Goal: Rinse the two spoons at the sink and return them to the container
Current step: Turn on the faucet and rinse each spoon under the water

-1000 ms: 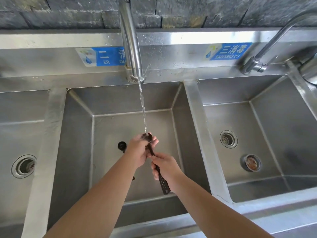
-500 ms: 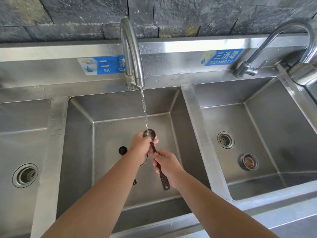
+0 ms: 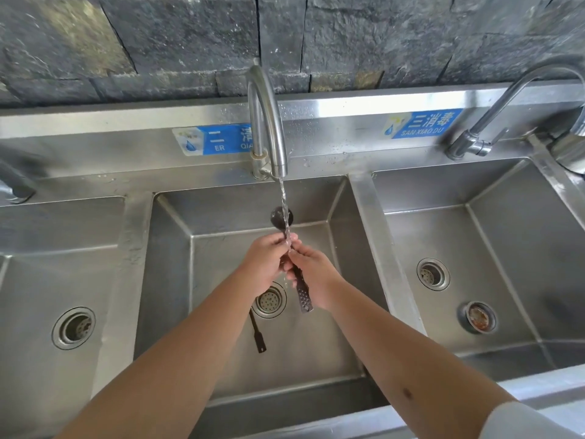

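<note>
A dark spoon (image 3: 281, 217) is held under the stream of water from the middle tap (image 3: 267, 122), over the middle basin (image 3: 221, 223). Its bowl sticks up past my fingers and its perforated handle end hangs below my right palm. My left hand (image 3: 267, 264) and my right hand (image 3: 313, 277) both grip its handle, fingertips meeting under the stream. A second dark spoon (image 3: 257, 334) lies on the basin floor beside the drain, mostly hidden by my left forearm. The container is out of sight.
Left basin (image 3: 34, 280) and right basin (image 3: 506, 236) flank the middle one; the right one has a drain and a loose strainer plug (image 3: 478, 316). A second tap (image 3: 506, 99) arcs at the far right. A dark stone wall rises behind the steel backsplash.
The spoon has been pushed up and forward, so its bowl now shows clear above my fingers. Both hands rose with it and moved closer together, and the camera tilted up.
</note>
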The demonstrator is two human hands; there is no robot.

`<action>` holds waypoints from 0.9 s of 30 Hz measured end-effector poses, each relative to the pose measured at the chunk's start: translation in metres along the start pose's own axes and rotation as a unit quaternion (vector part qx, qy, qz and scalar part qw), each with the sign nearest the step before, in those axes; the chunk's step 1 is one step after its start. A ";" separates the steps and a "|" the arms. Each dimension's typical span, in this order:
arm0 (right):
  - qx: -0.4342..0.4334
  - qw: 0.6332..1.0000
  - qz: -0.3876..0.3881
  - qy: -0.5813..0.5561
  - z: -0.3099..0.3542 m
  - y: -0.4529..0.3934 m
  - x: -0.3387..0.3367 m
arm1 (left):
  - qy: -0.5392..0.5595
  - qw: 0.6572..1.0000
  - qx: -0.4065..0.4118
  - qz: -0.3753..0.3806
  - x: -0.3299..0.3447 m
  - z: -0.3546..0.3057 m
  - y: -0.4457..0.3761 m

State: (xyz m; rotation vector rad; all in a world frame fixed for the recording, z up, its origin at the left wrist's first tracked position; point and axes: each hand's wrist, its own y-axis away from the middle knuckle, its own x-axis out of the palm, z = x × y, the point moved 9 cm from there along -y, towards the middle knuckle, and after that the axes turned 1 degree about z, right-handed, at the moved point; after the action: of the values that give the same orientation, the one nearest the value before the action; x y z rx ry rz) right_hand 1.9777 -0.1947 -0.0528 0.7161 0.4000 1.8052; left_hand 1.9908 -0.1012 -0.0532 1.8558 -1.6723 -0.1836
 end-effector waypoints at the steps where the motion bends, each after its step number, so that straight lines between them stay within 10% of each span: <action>1: -0.006 1.000 0.008 -0.003 0.005 -0.003 0.003 | 0.000 1.000 0.010 0.002 0.001 -0.006 0.000; 18: -0.062 0.994 0.064 -0.057 0.076 -0.036 0.048 | -0.025 0.993 0.117 -0.014 -0.011 -0.096 -0.004; 27: 0.030 0.999 -0.010 -0.030 -0.002 0.008 0.011 | -0.005 1.000 0.018 -0.004 -0.005 -0.008 0.012</action>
State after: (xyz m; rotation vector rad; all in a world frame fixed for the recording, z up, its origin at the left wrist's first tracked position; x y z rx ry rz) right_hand 1.9683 -0.1873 -0.0462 0.8038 0.4217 1.7537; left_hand 1.9836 -0.0934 -0.0424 1.8910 -1.6851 -0.1661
